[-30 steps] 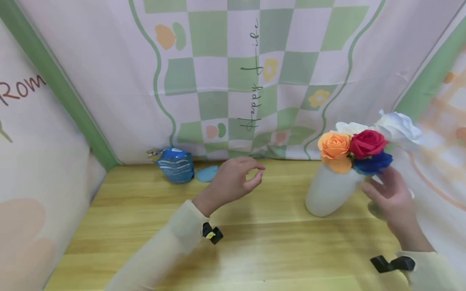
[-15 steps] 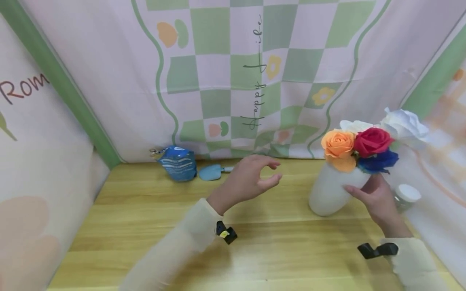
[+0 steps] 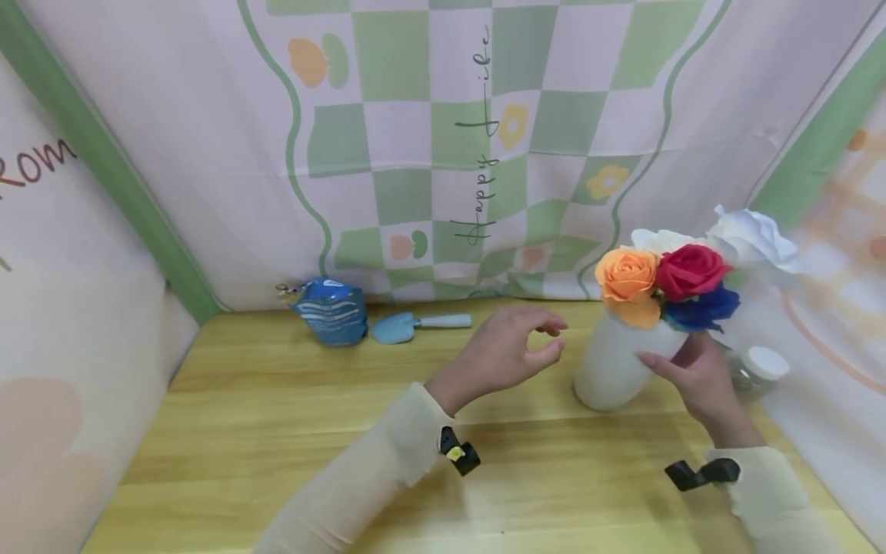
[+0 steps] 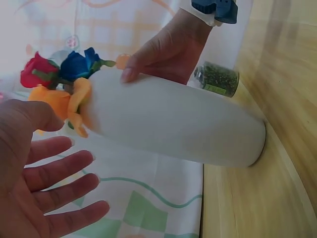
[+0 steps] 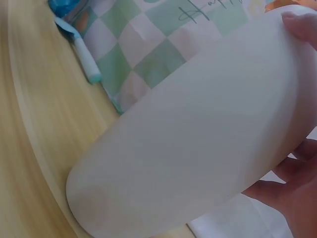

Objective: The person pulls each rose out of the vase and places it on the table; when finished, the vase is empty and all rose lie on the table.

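The right hand (image 3: 699, 385) grips the vase (image 3: 612, 368) high on its side, thumb laid on the near wall just below the flowers, fingers round the far side. The left hand (image 3: 508, 346) holds nothing, its thumb and fingers apart, near the vase on the vase's left without touching it. Under both hands, the vase's foot appears to rest on the table (image 3: 277, 431). Its wall looks stiff and smooth, so it may slip, and it could well chip if knocked over; its weight is hard to judge. The broad middle, a palm on each side, seems the surest hold, because the orange flower (image 3: 627, 273), red flower (image 3: 692, 271), blue flower (image 3: 706, 309) and white flowers (image 3: 753, 237) look light, soft and easily bent. Just right of the right hand is a jar (image 3: 764, 365); left of the left hand lies a trowel (image 3: 394, 328), and beyond it a blue bag (image 3: 335, 314)
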`<state>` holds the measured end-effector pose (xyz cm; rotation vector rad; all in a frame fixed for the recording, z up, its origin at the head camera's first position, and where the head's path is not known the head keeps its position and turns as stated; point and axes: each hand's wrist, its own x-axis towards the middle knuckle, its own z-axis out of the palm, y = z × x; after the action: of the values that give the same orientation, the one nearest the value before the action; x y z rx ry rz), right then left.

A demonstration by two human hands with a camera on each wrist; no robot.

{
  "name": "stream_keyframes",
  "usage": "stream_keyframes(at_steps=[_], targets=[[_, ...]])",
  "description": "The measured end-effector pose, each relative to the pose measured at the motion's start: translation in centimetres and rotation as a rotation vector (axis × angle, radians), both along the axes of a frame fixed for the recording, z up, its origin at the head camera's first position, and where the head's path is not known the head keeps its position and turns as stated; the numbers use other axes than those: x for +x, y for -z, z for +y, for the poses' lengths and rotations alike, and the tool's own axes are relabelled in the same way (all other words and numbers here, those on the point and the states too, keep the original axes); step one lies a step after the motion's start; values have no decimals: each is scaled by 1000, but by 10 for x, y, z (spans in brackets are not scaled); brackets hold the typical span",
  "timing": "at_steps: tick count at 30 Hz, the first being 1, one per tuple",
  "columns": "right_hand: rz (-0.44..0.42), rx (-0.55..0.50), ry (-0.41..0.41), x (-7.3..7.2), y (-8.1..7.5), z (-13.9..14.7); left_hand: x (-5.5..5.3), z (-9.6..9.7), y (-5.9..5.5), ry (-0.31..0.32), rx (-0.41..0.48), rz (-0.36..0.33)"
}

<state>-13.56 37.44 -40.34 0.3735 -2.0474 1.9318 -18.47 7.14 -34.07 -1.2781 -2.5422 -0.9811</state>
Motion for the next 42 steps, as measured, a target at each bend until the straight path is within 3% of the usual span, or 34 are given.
stream_keyframes(at_steps=[3, 9, 17, 21, 26, 35, 42], targets=[[30, -25, -16, 0, 1, -6, -1, 3, 1, 2, 42, -5], [49, -38, -40, 2, 2, -17, 2, 13, -2, -25, 128, -81], [32, 5, -1, 5, 5, -29, 6, 27, -5, -169, 85, -71], [34, 32, 6, 8, 7, -32, 6, 31, -7, -199, 63, -87], [37, 38, 12, 9, 8, -35, 7, 37, -7, -208, 34, -46], [29, 78, 30, 10, 10, -34, 12, 50, -8, -300, 47, -15], [71, 47, -14, 9, 11, -37, 11, 52, -6, -272, 167, 130]])
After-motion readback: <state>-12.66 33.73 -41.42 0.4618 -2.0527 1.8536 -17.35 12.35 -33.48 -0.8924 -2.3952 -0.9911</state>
